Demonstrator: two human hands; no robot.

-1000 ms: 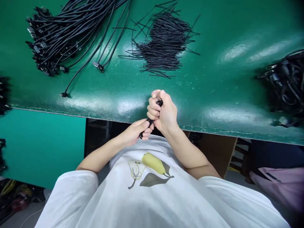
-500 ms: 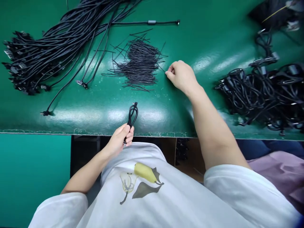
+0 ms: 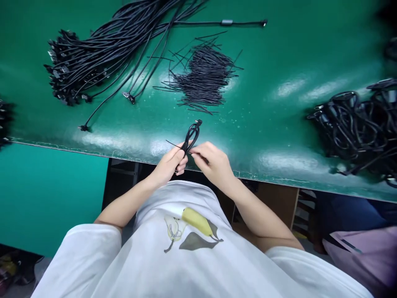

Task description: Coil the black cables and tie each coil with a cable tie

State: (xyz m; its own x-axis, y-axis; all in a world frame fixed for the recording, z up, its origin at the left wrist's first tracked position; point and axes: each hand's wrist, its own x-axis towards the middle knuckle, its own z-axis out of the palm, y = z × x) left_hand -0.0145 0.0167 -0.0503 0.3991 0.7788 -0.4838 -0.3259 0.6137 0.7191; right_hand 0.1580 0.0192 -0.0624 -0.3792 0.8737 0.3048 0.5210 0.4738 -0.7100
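A black cable folded into a small loop bundle is gripped in my left hand, its connector end pointing up and away. My right hand is closed in a pinch at the bundle's right side, on a thin black twist tie that lies across the cable, one end poking out to the left. Beyond my hands lies a loose pile of black twist ties on the green table.
Long uncoiled black cables with connectors spread over the table's far left. Coiled black cables are heaped at the right. One cable with a grey sleeve stretches across the back. The table's front edge runs just under my hands.
My right hand has come back from beside the twist tie pile to the cable bundle, bringing a twist tie. The left hand still grips the bundle. The view has shifted.
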